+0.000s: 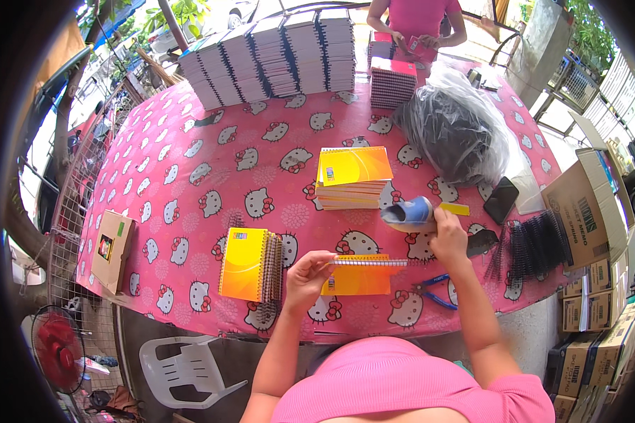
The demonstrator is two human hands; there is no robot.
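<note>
My left hand [309, 280] pinches the left end of a yellow-orange notebook [360, 280], near the front edge of the table. White page edges and a row of holes or wire show along its top side. My right hand [449, 236] is closed, raised to the right of that notebook. A blue-and-grey object with a rounded hollow end [410, 213] sticks out from it to the left; its exact kind I cannot make out. A yellow strip [455, 209] shows just above my fingers. Blue-handled pliers [437, 291] lie below my right hand.
Stacks of yellow notebooks stand at left [243, 264] and ahead [354, 166]. Black spiral coils [536, 247], a dark phone [501, 200], a plastic-wrapped black bundle [458, 130], tall notebook stacks [275, 60] and an open carton [589, 204] surround. Opposite, a co-worker's hands [416, 44] hold something pink.
</note>
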